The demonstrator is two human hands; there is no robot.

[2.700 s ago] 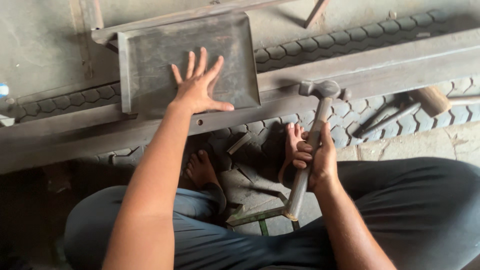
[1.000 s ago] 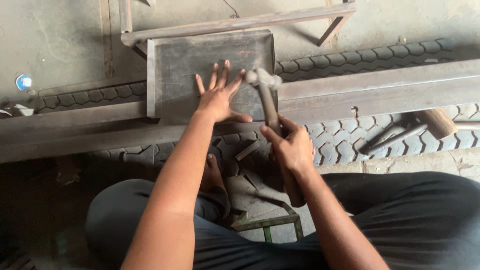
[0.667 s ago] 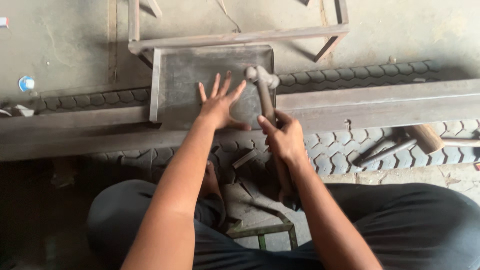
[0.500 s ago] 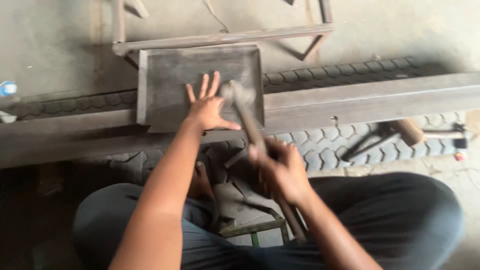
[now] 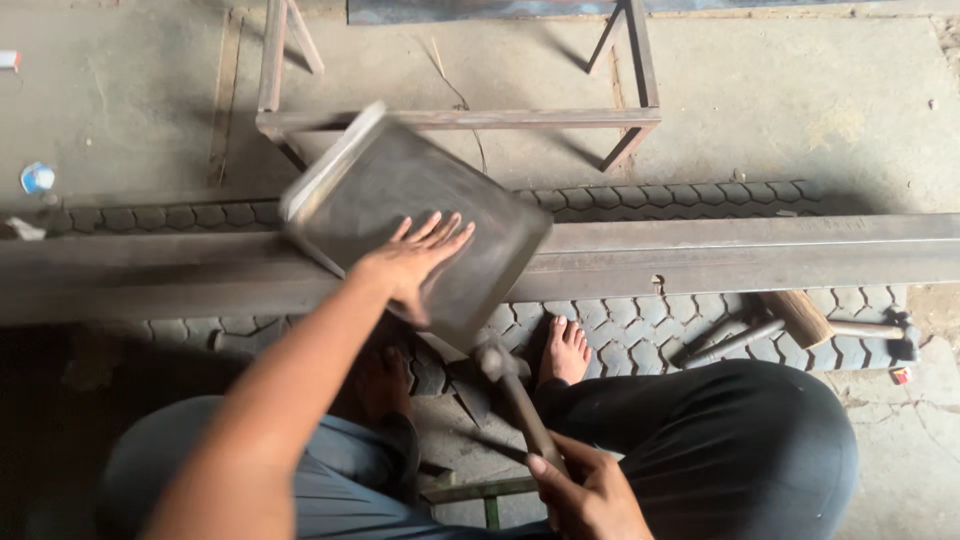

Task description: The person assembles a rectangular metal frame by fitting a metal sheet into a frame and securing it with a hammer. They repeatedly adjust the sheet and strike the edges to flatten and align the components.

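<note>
Your left hand (image 5: 415, 265) lies flat and open on the metal tray (image 5: 415, 220), fingers spread across its dark inner face, pressing it where it rests skewed on the long steel beam (image 5: 750, 262). The tray sits turned at an angle, its raised rim on the upper left lifted over the far side of the beam and its lower corner hanging off the near edge, just above the head of the hammer (image 5: 520, 400). Your right hand (image 5: 590, 495) is closed around the hammer's handle low down, near your lap, with the head pointing up toward that overhanging corner. Beyond the tray stands a welded frame (image 5: 450, 118) on the concrete floor, close to the tray's far rim. A strip of tyre tread (image 5: 700, 195) runs behind the beam, and more tread lies under your bare foot (image 5: 565, 350). To the right, well apart from the tray, another hammer (image 5: 800, 325) lies on the tread, and the beam there is bare
</note>
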